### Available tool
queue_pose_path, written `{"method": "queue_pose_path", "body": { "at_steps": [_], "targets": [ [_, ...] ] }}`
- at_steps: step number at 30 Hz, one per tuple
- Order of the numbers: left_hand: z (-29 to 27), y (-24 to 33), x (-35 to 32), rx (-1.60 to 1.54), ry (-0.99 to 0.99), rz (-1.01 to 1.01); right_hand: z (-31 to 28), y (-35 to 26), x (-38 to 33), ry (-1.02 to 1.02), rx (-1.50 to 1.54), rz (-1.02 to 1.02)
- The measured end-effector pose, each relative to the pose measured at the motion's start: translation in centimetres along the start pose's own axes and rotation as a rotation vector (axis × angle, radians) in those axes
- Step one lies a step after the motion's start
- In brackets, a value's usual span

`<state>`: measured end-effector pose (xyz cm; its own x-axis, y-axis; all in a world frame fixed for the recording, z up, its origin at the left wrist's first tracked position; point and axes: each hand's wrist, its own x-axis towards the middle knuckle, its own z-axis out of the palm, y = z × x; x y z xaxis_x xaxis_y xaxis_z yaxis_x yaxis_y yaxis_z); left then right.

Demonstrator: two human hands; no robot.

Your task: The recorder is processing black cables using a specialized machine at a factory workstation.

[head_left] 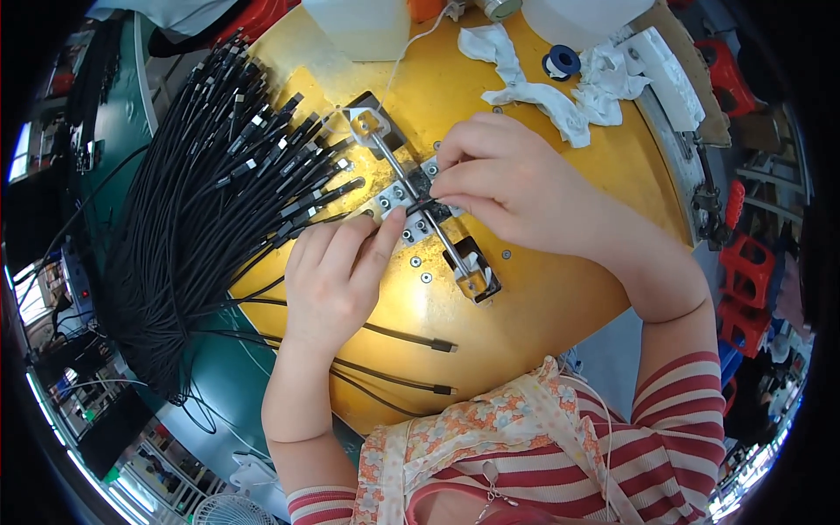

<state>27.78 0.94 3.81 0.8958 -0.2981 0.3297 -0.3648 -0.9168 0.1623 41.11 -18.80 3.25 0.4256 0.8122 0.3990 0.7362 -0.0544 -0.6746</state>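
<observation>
A small metal fixture [415, 229] with screwed blocks is mounted on the yellow tabletop, and a metal rod [398, 166] runs slantwise across it. From the left my left hand [332, 276] reaches in, its thumb and forefinger closed on the end of a black cable [422, 206] lying in the fixture under the rod. My right hand [516, 179] comes from the right with fingers pinched at the same cable's tip; the fingers partly hide the tip. Below my left hand, several loose cables [411, 338] with black plugs lie on the tabletop.
A thick bundle of black cables [175, 227] fans over the left side, plugs toward the fixture. Crumpled white paper [525, 83], a dark blue spool [561, 62] and a translucent container [359, 31] stand at the back. Red stools [744, 262] are beyond the right edge.
</observation>
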Motion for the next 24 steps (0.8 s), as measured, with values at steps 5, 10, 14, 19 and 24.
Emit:
{"method": "queue_pose_path", "body": {
  "at_steps": [5, 10, 14, 19, 24],
  "targets": [
    [0.0, -0.1, 0.2, 0.049, 0.003, 0.048, -0.1, -0.8, -0.2, -0.017, -0.178, -0.057],
    [0.3, -0.1, 0.0, 0.041, 0.0, 0.024, -0.2, -1.3, -0.6, -0.052, -0.252, -0.058],
    [0.4, -0.1, -0.2, 0.023, -0.004, 0.006, -0.4, -1.9, -0.8, -0.081, -0.341, -0.076],
    [0.6, -0.2, -0.1, -0.012, 0.027, 0.015, -0.7, -2.1, -1.0, -0.113, -0.406, -0.086],
    [0.3, -0.2, 0.0, -0.01, 0.009, 0.011, 0.1, -1.5, -1.0, 0.012, -0.355, -0.131]
  ]
}}
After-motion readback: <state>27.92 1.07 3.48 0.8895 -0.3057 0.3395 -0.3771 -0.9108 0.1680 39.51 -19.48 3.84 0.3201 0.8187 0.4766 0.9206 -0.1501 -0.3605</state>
